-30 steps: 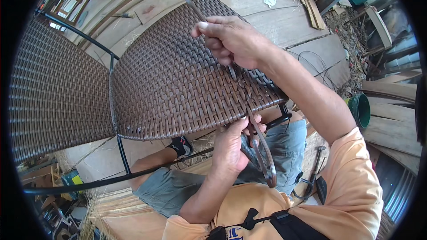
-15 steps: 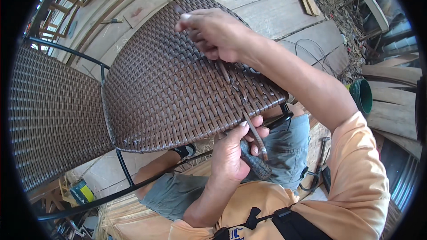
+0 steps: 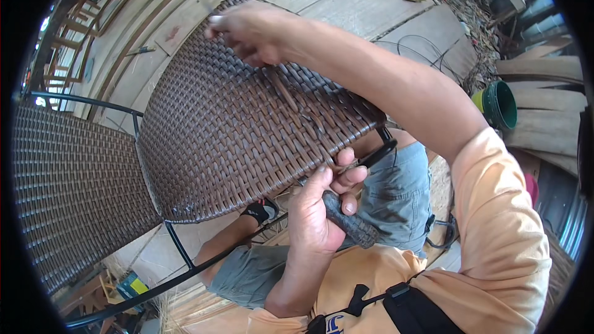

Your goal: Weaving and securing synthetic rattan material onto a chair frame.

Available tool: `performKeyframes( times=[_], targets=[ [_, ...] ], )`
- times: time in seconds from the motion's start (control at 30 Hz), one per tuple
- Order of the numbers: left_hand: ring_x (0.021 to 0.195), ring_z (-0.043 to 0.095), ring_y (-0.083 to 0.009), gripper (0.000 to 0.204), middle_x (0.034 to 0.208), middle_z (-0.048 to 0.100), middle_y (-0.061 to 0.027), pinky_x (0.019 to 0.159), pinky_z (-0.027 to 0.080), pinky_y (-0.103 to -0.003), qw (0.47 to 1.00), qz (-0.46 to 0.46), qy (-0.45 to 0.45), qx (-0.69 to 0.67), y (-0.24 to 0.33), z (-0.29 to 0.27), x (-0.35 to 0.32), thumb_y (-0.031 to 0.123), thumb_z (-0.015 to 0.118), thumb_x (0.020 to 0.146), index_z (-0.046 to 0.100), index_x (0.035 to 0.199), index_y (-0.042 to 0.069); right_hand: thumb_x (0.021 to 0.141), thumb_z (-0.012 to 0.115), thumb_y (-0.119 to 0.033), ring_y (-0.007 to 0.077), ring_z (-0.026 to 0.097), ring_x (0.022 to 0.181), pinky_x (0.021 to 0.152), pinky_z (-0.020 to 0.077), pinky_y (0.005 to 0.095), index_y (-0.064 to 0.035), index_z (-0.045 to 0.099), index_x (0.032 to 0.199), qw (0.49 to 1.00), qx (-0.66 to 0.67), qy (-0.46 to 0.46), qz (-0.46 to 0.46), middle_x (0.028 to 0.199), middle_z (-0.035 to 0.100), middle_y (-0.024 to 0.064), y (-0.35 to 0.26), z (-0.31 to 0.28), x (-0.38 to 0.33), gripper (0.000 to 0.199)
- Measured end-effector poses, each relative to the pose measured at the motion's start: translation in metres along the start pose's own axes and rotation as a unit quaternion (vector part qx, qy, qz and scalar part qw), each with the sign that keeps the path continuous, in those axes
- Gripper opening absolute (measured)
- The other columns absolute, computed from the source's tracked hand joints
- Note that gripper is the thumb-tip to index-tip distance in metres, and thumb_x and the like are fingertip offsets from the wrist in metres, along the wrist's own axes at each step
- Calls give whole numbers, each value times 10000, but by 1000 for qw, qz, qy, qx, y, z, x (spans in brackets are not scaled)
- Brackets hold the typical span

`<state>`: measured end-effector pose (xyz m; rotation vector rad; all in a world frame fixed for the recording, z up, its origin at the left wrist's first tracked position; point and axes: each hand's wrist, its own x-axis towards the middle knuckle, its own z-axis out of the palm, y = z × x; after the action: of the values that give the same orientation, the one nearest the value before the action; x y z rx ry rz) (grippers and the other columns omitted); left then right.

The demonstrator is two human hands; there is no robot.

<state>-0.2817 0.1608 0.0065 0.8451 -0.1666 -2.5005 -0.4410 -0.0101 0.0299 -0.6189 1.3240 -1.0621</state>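
A chair with a brown woven wicker seat (image 3: 204, 130) lies across my view. My right hand (image 3: 250, 34), slightly blurred, is closed above its far part. From beneath that hand a flat brown wicker strip (image 3: 283, 89) runs down to the weave; the grip on it is partly hidden. At the near edge of the seat, my left hand (image 3: 318, 207) touches the rim with thumb and fingertips. Its palm and lower fingers also hold a dark, rough-surfaced tool handle (image 3: 351, 221), whose other end is out of sight.
The chair's woven back (image 3: 74, 192) extends left on a black metal frame (image 3: 179, 247). A green bucket (image 3: 500, 105) stands at right, near wooden boards (image 3: 538, 130). Loose wire (image 3: 421, 49) lies on the floor beyond. A brush (image 3: 142, 51) lies at far left.
My right hand has moved away and to the left, drawing the strip along. The strip's loose end, which hung beside my left hand, no longer shows there. My left hand stays at the rim.
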Motion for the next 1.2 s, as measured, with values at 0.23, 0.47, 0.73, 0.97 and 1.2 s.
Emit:
performKeyframes(
  times=[0.23,0.47,0.73,0.97,1.2],
  targets=[
    [462,478,-96,233,750,602,-98,415,372,-194,952,-43,-75,294,28,27,-41,151,492,902,571,1048,-12,862,455,-213,108,352,488,420,276,279,-58,594,889,998,-39,47,-24,649,420,11,0,2,31,210],
    [768,602,-404,388,793,617,-230,705,460,-459,379,309,155,859,112,62,54,355,514,853,581,818,-25,924,359,-189,62,198,414,368,175,234,-106,541,934,972,223,-43,-61,517,250,-68,-21,-9,27,201],
    [700,641,-329,246,747,639,-180,636,515,-409,279,391,159,863,96,51,117,224,507,804,634,733,26,902,426,-202,72,230,411,369,176,238,-100,539,890,965,232,79,-95,521,277,-56,-11,-25,37,153],
    [657,642,-339,227,707,636,-187,600,521,-415,205,397,169,879,109,56,118,191,501,794,655,727,38,854,513,-144,152,387,409,359,302,326,-69,601,781,981,82,139,-111,534,423,40,-15,-18,69,136],
    [771,647,-353,287,801,653,-189,700,518,-439,169,321,186,913,77,65,163,238,477,824,673,773,35,814,587,-185,175,558,561,520,460,324,-39,620,845,776,-387,240,-437,697,600,82,20,-132,122,152]
  ],
)
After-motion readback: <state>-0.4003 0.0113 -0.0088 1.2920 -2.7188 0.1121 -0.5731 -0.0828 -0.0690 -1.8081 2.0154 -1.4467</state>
